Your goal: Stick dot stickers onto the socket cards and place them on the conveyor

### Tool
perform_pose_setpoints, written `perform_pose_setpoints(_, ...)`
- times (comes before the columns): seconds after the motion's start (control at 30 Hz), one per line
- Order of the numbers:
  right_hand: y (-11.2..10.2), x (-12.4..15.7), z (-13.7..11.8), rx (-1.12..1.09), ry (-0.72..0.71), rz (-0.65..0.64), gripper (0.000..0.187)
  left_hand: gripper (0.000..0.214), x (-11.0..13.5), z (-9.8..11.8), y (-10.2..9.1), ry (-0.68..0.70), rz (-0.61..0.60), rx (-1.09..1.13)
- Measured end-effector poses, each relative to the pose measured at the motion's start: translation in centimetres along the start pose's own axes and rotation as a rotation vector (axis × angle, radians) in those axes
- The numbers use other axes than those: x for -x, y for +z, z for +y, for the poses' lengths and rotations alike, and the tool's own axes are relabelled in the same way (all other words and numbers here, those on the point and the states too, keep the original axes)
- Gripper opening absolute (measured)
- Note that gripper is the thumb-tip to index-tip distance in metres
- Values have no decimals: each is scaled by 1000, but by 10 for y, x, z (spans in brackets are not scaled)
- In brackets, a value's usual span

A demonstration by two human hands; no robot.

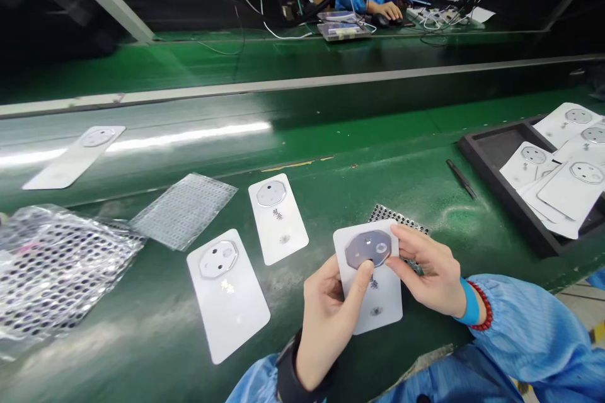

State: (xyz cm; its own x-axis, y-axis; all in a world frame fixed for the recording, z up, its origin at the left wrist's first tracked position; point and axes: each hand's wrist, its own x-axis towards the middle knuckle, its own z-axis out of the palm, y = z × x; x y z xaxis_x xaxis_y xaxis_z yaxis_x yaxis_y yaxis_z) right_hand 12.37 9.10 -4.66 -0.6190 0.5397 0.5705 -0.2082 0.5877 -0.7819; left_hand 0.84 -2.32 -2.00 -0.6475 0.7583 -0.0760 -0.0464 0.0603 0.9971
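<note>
- Left hand [326, 321] grasps the white card [378, 305] at lower centre of the frame, thumb on its dark oval film [367, 249].
- Right hand [428, 267] pinches the card's upper right side; the card's long axis points away from the person.

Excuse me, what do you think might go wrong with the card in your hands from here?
The left thumb rests on the shiny octagonal film of the white card, so it might smudge or shift the film. The overlapping cards in the black tray also lie over its rim and might slide if knocked.
</note>
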Motion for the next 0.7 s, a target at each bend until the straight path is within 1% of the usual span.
perform_pose_setpoints(0.1,-1,1,0,6,-18,0,58,18,0,1,-3,23,-17,-20)
perform_pose_setpoints(0.2,0,2,-2,-65,5,-22,59,15,3,0,-5,102,3,-94)
perform_pose_setpoints(0.27,1,1,-4,-159,62,-32,62,13,5,-2,-6,184,31,-182)
perform_pose_setpoints(0.33,1,-2,-7,-282,163,-71,63,13,6,-2,-6,265,45,-261)
perform_pose_setpoints(0.4,1,-6,-9,-389,272,-141,57,12,7,-1,-5,309,25,-304)
perform_pose_setpoints(0.47,-1,-10,-11,-443,349,-195,43,11,8,1,-4,332,-2,-324)
perform_pose_setpoints(0.53,-2,-12,-12,-453,384,-204,31,11,7,2,-3,362,-3,-348)
perform_pose_setpoints(0.6,-3,-13,-13,-448,399,-198,26,9,7,3,-3,410,28,-383)
perform_pose_setpoints(0.7,-4,-13,-14,-435,403,-190,22,15,7,2,-2,467,67,-438)
